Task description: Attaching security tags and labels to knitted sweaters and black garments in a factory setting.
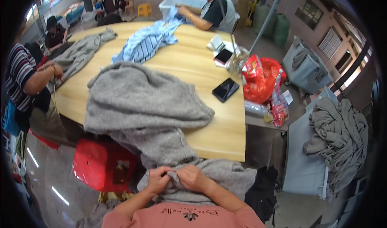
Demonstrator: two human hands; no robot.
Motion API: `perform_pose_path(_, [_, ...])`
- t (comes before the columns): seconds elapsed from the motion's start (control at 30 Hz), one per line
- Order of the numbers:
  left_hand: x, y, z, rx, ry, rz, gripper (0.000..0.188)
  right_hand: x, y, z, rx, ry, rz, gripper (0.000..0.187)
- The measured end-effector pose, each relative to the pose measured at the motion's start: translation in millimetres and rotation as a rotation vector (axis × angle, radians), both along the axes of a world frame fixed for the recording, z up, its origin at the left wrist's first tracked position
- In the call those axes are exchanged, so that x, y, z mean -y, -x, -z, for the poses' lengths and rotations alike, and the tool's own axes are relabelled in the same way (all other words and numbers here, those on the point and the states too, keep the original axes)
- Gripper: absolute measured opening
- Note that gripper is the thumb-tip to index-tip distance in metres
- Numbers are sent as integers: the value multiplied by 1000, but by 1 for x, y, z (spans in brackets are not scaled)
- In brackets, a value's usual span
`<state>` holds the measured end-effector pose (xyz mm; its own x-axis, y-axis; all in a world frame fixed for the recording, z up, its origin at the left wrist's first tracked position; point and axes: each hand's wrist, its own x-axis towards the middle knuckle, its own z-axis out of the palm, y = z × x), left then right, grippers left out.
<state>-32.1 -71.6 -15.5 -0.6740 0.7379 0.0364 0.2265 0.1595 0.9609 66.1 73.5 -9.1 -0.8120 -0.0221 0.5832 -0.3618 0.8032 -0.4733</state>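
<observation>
A grey knitted sweater (141,95) lies spread over the near part of the wooden table, and its lower part hangs over the edge into my lap. There my left hand (159,179) pinches a fold of the grey knit, fingers closed. Right beside it my right hand (194,178) is closed on the same fold, the two hands almost touching. Between the fingertips a small raised bit of the fabric shows. Whether anything else is held there I cannot make out.
On the table (205,143) lie a blue striped shirt (149,40) and a phone (225,90). Red plastic bags (262,80) sit off its right edge. A bin of grey garments (306,159) stands right, a red stool (100,163) left. Co-workers sit left and far.
</observation>
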Motion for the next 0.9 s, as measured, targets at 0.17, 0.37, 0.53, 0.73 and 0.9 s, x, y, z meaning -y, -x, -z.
perform_pose_path(0.17, [-3, -2, -7, 7, -63, 23, 15, 1, 0, 1, 13, 139, -16, 17])
perform_pose_path(0.37, [-1, -2, 2, 77, -45, 13, 14, 4, 4, 5, 85, 173, 24, 20])
perform_pose_path(0.53, [2, -6, 4, 257, -37, -18, 11, 8, 4, 2, 160, 176, 63, 18])
perform_pose_path(0.73, [1, -9, 18, 254, -17, -86, 9, 4, 10, -9, 379, 575, 65, 11])
perform_pose_path(0.9, [5, -23, 34, 215, -40, -132, 9, 8, 1, -13, 560, 582, 122, 23])
